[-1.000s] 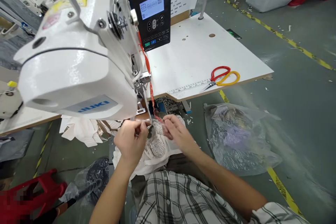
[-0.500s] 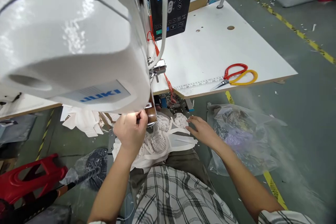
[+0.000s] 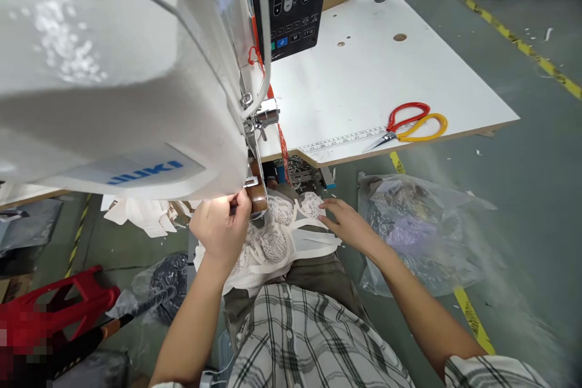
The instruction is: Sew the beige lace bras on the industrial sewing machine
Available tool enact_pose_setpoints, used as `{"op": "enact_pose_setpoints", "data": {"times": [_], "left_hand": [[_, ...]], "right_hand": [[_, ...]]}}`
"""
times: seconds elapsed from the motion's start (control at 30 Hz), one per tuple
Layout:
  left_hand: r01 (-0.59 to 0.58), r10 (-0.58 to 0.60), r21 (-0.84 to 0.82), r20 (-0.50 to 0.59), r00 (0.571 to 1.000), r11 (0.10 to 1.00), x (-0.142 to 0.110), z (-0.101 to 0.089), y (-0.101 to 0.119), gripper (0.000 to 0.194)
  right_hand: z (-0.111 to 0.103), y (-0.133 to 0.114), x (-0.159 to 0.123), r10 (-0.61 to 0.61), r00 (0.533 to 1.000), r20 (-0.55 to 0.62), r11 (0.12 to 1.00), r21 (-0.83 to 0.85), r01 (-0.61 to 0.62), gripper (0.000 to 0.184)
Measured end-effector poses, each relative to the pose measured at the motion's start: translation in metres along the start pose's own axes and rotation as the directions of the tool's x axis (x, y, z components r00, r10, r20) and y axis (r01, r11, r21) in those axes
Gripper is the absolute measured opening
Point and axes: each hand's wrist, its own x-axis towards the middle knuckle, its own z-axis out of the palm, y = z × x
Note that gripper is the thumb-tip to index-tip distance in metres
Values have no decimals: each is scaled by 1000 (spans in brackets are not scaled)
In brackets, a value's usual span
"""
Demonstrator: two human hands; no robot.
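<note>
A cream lace bra (image 3: 313, 242) lies across my lap below the sewing machine (image 3: 113, 103), its cups and bands folded together. My left hand (image 3: 222, 225) is closed in a pinch beside the brown, rounded end of the machine's arm, under the lit head. Whatever its fingertips hold is hidden by the hand and the machine. On the right, my right hand (image 3: 345, 223) has its fingers stretched out and loosely apart, the fingertips touching the lace edge of the bra.
Scissors (image 3: 409, 124) with red and yellow handles lie by the printed ruler on the white table (image 3: 345, 85). A control panel (image 3: 291, 12) stands behind. Plastic bag (image 3: 409, 230) on the floor at right; red stool (image 3: 59, 309) at left; cream fabric pieces (image 3: 145, 212) hang near the machine.
The view has shifted, so the machine looks larger and further left. Both hands keep nearly the same pose, and the bra has barely moved.
</note>
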Motion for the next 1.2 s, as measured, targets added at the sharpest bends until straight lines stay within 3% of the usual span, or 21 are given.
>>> {"op": "enact_pose_setpoints", "data": {"times": [0.17, 0.47, 0.57, 0.67, 0.77, 0.83, 0.9, 1.07, 1.13, 1.2], "left_hand": [[-27, 27, -8, 22, 999, 1000, 0, -3, 1, 41], [74, -82, 85, 103, 991, 994, 2, -7, 8, 43], [73, -86, 92, 140, 986, 993, 5, -13, 11, 39], [23, -40, 106, 166, 985, 994, 8, -19, 12, 37], [-33, 14, 120, 156, 988, 992, 11, -22, 10, 38], [-72, 50, 140, 155, 987, 987, 12, -23, 7, 41], [-117, 90, 169, 159, 983, 979, 14, -23, 5, 45], [-209, 175, 200, 174, 969, 957, 17, -26, 3, 44], [-255, 214, 178, 222, 951, 950, 17, -30, 2, 37], [-319, 293, 130, 184, 938, 939, 13, -36, -4, 23]], "right_hand": [[0, -2, -1, 28, 998, 53, 999, 17, -29, 43], [-2, -8, 2, 22, 999, 24, 996, 89, -24, 38], [-17, -37, 1, -4, 1000, -17, 981, 193, 7, 36], [-44, -91, 2, -153, 969, -195, 929, 306, 208, 28], [-69, -148, 12, -404, 823, -399, 818, 245, 520, 25], [-79, -175, 22, -544, 731, -413, 749, 155, 645, 30], [-83, -188, 32, -617, 693, -372, 712, 110, 693, 32], [-89, -195, 42, -609, 735, -300, 736, 132, 664, 26], [-94, -200, 41, -592, 754, -283, 762, 108, 639, 22], [-97, -207, 38, -578, 768, -278, 789, 53, 613, 18]]}}
